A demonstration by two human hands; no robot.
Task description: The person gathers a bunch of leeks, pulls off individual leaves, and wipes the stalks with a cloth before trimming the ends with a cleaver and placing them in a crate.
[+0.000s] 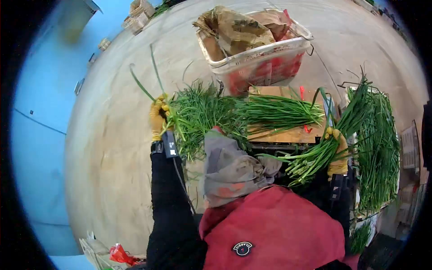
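Observation:
My left hand [158,118], in a yellow glove, grips a few long green onion leaves [148,85] that stick up and away from it, above a loose pile of greens [198,114] on the floor. My right hand [338,155], also gloved in yellow, is closed around a thick bunch of green onions [315,157] whose pale root ends point toward my lap. Another bunch of green onions [279,112] lies across a wooden board [292,134] between the two hands.
A white plastic basket [261,56] holding brown sacks stands beyond the board. A tray heaped with green onions [378,148] sits at the right. A grey cloth [229,168] lies on my lap over red clothing. Bare concrete floor spreads to the left.

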